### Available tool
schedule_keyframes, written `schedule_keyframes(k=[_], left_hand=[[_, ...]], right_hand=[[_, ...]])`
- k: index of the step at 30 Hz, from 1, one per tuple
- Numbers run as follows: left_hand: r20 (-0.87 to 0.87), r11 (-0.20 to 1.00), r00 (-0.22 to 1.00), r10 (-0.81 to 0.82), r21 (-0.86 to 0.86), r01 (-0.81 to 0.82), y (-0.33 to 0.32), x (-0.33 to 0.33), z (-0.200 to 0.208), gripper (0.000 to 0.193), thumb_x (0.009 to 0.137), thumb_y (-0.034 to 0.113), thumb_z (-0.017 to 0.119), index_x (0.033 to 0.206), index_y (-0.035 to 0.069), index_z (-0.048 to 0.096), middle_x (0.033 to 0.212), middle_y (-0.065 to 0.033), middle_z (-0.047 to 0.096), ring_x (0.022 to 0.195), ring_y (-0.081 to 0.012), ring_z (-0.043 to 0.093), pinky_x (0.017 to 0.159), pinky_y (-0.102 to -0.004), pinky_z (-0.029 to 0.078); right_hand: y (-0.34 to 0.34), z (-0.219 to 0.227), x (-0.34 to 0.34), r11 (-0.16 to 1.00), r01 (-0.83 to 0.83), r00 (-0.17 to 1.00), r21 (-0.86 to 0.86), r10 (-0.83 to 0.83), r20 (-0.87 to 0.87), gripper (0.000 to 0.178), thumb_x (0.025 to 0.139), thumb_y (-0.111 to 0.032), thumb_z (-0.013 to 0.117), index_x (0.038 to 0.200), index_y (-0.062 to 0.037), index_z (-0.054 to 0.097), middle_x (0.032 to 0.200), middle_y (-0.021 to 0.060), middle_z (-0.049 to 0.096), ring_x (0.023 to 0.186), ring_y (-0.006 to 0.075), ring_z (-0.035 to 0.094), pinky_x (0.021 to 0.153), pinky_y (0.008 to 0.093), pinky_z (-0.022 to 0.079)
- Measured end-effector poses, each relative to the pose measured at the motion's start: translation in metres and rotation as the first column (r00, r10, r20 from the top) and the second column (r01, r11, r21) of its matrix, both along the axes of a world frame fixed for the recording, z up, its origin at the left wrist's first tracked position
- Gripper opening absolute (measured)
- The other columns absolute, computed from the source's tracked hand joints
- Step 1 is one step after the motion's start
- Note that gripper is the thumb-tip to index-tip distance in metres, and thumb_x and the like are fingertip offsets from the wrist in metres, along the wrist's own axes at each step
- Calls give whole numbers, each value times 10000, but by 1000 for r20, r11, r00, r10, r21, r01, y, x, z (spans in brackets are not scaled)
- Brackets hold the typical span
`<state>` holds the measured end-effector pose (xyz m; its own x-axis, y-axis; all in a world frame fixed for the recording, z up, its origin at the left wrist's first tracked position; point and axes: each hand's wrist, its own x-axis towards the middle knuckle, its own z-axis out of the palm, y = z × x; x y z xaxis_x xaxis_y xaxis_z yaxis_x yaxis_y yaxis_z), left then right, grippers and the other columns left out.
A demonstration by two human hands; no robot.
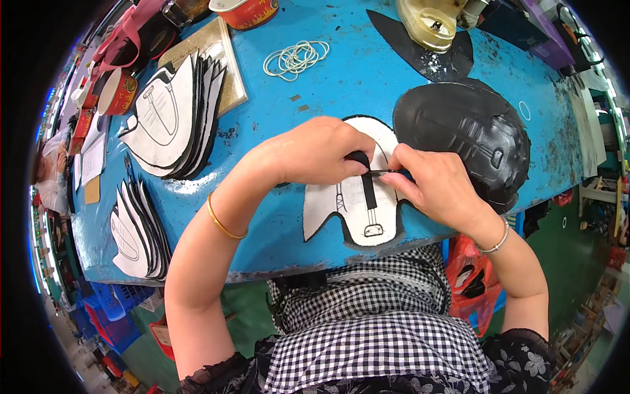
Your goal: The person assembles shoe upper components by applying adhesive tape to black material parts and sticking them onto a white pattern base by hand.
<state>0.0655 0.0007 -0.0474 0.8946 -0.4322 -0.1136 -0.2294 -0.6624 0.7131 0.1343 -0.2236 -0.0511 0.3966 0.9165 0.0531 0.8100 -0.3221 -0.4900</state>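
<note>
A white shaped panel (pixel 387 213) with a black edge and printed line drawings lies on the blue table before me. Down its middle runs a narrow black strip (pixel 369 192), whose upper end is pinched by my left hand (pixel 318 152). From the right, my right hand (pixel 434 182) is closed with thumb and forefinger on a thin dark piece (pixel 380 173) that reaches across to the strip. What exactly that piece is, I cannot make out. Just beyond my right hand sits a glossy black moulded panel (pixel 453 121) with raised shapes, apparently on others like it.
Stacks of white panels (pixel 164 121) and smaller pieces (pixel 128 240) stand on the left. A coil of pale cord (pixel 295 60) lies at the back, near a red tub (pixel 244 12). A yellowish container (pixel 428 26) rests on a black piece (pixel 397 39). A red bag (pixel 469 279) hangs below the edge.
</note>
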Motion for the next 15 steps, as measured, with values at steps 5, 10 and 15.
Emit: schedule_keyframes(k=[5, 10, 15], left_hand=[[25, 999, 999, 34, -25, -33, 1, -4, -3, 165, 809, 137, 644, 940, 37, 642, 733, -159, 618, 643, -307, 570, 599, -403, 438], [55, 997, 996, 75, -31, -73, 2, -10, -7, 171, 825, 160, 642, 952, 46, 645, 721, -152, 610, 622, -282, 558, 590, -391, 433], [105, 998, 992, 63, -16, -62, -3, -9, -2, 169, 843, 170, 640, 958, 47, 642, 720, -149, 612, 620, -280, 555, 584, -387, 431]], right_hand=[[-9, 6, -4, 999, 1, 1000, -38, -1, -6, 272, 850, -270, 697, 909, -60, 534, 788, 109, 651, 686, 300, 648, 569, 414, 481], [-23, 15, -36, 983, -170, 978, 65, 160, 136, 236, 788, -115, 645, 975, -54, 514, 829, 92, 588, 699, 244, 644, 552, 365, 505], [-7, 0, -62, 996, -74, 967, -39, 82, 242, 170, 801, -55, 562, 952, -20, 490, 1281, 229, 579, 580, 221, 642, 500, 326, 532]])
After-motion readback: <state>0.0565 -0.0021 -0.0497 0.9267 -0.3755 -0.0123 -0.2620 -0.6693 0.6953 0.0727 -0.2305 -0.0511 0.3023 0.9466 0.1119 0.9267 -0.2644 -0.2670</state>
